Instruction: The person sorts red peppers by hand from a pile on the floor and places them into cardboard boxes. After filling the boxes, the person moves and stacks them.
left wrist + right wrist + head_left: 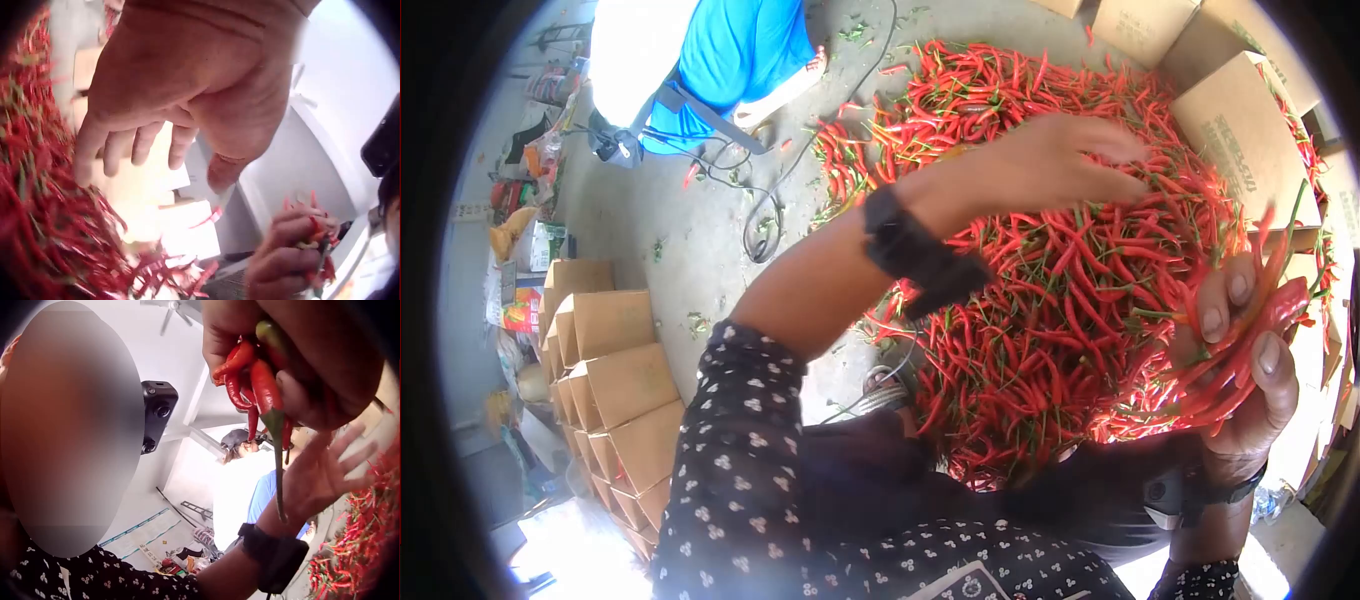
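A big heap of red chili peppers (1060, 270) with green stems spreads over the floor in front of me. Above it my left hand (1040, 165) is stretched out, blurred, holding nothing. The left wrist view has its palm (181, 81) with the fingers extended. At the right side, my right hand (1250, 370) grips a bunch of red chili peppers (1235, 370), stems and tips poking out between fingers and thumb. In the right wrist view, the bunched chili peppers (265, 387) include a green-tipped one, and a long green stem hangs down.
Open cardboard boxes (1240, 130) stand along the heap's right edge, one with chilies inside. More cartons (615, 370) are stacked at left. A person in blue trousers (745, 60) is beyond the heap, near a dark cable (765, 225) lying on the concrete floor.
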`<state>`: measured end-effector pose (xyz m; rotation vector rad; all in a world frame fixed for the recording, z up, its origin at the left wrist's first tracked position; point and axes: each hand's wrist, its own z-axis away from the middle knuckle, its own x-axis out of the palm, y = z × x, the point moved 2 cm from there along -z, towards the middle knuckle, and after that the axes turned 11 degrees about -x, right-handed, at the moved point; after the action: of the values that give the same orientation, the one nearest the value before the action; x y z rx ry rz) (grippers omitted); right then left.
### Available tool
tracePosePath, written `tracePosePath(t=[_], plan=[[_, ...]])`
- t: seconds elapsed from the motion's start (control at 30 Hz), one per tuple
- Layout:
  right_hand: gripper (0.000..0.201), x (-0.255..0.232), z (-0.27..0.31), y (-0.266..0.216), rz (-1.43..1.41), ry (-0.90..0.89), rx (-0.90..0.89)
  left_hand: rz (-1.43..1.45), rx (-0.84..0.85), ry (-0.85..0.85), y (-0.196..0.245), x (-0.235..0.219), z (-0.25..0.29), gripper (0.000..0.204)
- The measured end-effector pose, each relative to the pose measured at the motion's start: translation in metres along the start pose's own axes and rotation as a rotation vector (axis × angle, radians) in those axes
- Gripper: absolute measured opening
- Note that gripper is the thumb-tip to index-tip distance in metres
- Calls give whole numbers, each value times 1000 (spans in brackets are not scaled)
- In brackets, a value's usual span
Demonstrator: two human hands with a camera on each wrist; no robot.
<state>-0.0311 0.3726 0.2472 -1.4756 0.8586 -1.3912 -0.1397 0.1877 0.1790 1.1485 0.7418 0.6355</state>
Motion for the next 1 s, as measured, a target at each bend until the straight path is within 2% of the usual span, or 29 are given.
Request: tracePosePath(t=[0.03, 0.1, 0.13, 0.17, 0.23, 0.33, 0.37, 0.43, 0.47, 0.57, 0.6, 0.63, 0.7, 0.73, 0.8, 0.83, 0.9, 0.97, 1.0], plan=[[50, -3, 1, 0, 16, 6, -14, -18, -112, 105, -30, -16, 1, 43], [49, -11, 2, 5, -31, 26, -8, -452, -285, 326, -99, -52, 25, 39], [48, -15, 1, 7, -22, 50, 15, -571, -341, 383, -151, -66, 45, 36], [48, -18, 1, 9, -12, 72, 42, -662, -420, 451, -176, -70, 72, 38], [46, -20, -1, 15, -29, 66, 57, -655, -772, 458, -234, -84, 112, 47], [45, -18, -9, 21, -30, 26, 107, -726, -821, 490, -252, -72, 145, 56], [45, -16, -12, 23, -25, 23, 110, -845, -726, 525, -287, -68, 153, 65], [45, -12, -16, 27, -18, 17, 113, -932, -859, 460, -265, -47, 147, 73], [44, -11, -17, 28, -15, 32, 112, -828, -929, 389, -269, -47, 143, 76], [43, -9, -17, 32, -15, 41, 115, -797, -924, 405, -279, -45, 143, 72], [43, -10, -17, 32, -21, 30, 112, -861, -843, 465, -274, -45, 145, 65], [43, -11, -18, 32, -19, 31, 113, -860, -842, 465, -272, -45, 145, 65], [42, -12, -19, 33, 14, 9, 133, -993, -878, 285, -268, -43, 143, 45], [42, -11, -19, 34, 14, 9, 133, -992, -879, 285, -272, -40, 143, 45], [41, -8, -20, 36, 17, 39, 94, -1021, -777, 267, -275, -30, 141, 27], [41, -7, -20, 36, 17, 40, 92, -1022, -775, 268, -272, -31, 140, 27], [41, -6, -19, 36, 19, 32, 90, -512, -750, 443, -266, -37, 137, 18], [41, -8, -20, 35, 5, 4, 103, -496, -783, 413, -270, -35, 133, 23], [41, -9, -20, 35, -9, -23, 112, -464, -562, 445, -267, -28, 120, 29]])
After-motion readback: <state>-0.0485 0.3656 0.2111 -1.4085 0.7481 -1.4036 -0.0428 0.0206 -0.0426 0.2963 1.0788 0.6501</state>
